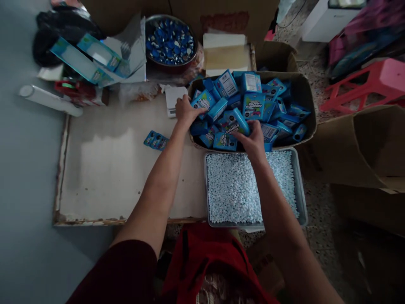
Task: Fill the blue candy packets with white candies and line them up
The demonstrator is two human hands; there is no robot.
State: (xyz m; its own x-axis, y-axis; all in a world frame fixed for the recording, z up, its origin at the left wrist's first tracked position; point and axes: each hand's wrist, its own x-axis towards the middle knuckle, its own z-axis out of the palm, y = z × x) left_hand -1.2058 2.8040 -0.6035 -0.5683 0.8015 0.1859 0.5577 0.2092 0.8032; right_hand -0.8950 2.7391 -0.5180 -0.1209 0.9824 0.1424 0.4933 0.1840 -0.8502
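Note:
A cardboard box (311, 126) at the back right of the table is heaped with small blue candy boxes (253, 105) printed "Caramelo". My left hand (186, 112) is at its left end, with thumb and fingers closed about one blue candy box (204, 100). At the front of the heap, my right hand (255, 141) grips another blue candy box (233, 121) between thumb and fingers. Just below my right forearm lies a clear plastic tray (302, 190) full of pale blue candy pieces (234, 185). A small white scale-like device (174, 99) sits beside my left hand.
Several joined blue packets (155, 140) lie on the pale tabletop (104, 169). A bowl (171, 65) of blue and silver pieces stands at the back. Printed sleeves (76, 63) and a white roll (50, 100) are back left. Open cartons (348, 147) and a red stool (373, 84) stand right.

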